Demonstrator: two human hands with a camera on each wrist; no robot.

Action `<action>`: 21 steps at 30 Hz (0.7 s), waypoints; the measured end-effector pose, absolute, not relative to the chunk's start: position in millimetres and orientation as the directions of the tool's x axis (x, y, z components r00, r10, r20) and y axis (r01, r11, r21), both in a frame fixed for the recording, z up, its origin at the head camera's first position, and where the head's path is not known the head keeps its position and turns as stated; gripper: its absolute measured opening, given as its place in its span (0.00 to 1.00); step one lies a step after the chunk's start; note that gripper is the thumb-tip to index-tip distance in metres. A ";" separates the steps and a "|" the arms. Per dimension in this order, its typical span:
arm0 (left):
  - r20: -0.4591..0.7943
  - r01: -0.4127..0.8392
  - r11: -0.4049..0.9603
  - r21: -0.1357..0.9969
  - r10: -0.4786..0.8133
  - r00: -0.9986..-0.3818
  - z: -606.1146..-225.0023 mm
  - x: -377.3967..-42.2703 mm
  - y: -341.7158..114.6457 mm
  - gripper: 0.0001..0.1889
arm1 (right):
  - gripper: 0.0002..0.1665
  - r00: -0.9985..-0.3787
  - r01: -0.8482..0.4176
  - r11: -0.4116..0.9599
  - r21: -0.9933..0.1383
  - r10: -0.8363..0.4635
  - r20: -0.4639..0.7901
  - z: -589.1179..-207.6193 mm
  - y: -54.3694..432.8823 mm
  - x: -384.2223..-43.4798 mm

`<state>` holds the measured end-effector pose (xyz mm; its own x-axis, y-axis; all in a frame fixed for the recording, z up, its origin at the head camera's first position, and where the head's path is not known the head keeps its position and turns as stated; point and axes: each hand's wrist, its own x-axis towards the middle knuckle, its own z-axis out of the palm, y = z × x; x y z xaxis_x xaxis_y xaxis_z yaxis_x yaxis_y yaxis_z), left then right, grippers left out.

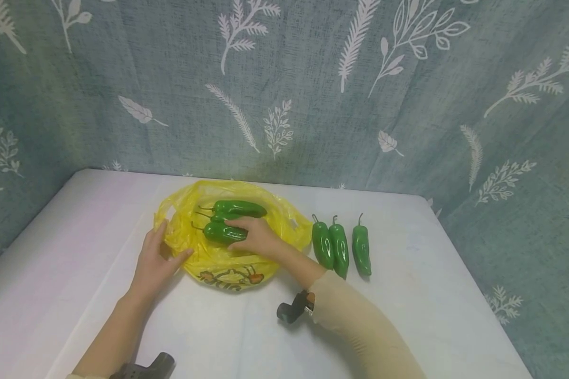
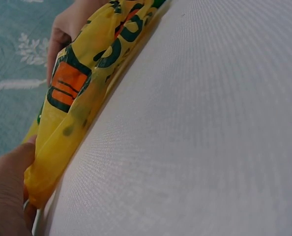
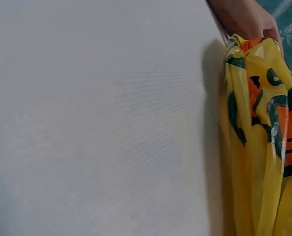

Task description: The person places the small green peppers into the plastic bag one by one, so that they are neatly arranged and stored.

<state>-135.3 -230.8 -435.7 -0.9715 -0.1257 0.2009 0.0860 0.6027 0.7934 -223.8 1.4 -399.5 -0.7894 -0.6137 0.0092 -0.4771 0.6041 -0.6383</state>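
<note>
1. L hand (image 1: 157, 259): at the bag's L rim, fingers & thumb apart, touching plastic but not curled round anything I can see. Prob. steadying the rim so the mouth doesn't sag in.
2. Yellow bag (image 1: 208, 255): lies on white worktop (image 1: 208, 337), mouth up & spread wide, dark/orange print on the near side. Likely set this way so the contents can be reached from above; thin plastic looks too limp to keep shape alone.
3. In bag: back pepper (image 1: 239, 207), mid pepper (image 1: 218, 216) (partly hidden) & front pepper (image 1: 220, 233), side by side, stems pointing L. Plump ends face the R side, prob. handier to grab there.
4. R hand (image 1: 256, 237): clamped on front pepper near its R end, fingers on far side, thumb on near side. A grip across the body seems surer than one by the thin stem. Lifted or resting, can't tell.
5. R of bag, on worktop: 1st loose pepper (image 1: 322, 245) just beside the bag, 2nd loose pepper (image 1: 340, 250) close to it, 3rd loose pepper (image 1: 361, 250) a bit apart. Stems point away from the person; roughly parallel, prob. for tidiness.
</note>
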 end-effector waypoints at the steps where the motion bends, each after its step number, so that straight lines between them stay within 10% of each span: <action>1: 0.199 0.084 0.603 0.793 -0.127 -0.972 -435.9 -135.2 -230.8 0.48 | 0.38 -0.785 -0.490 0.607 -0.625 -0.620 0.014 -399.0 1.6 -223.4; 21: 0.215 0.101 0.597 0.796 -0.123 -0.969 -439.5 -136.2 -232.0 0.48 | 0.38 -0.752 -0.599 0.595 -0.536 -0.649 0.119 -404.5 13.9 -219.0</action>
<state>-136.2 -232.0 -439.5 -0.9688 -0.1228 0.2154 0.1011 0.5974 0.7956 -219.0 13.9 -404.5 -0.7516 -0.6488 0.1189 -0.5986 0.5951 -0.5363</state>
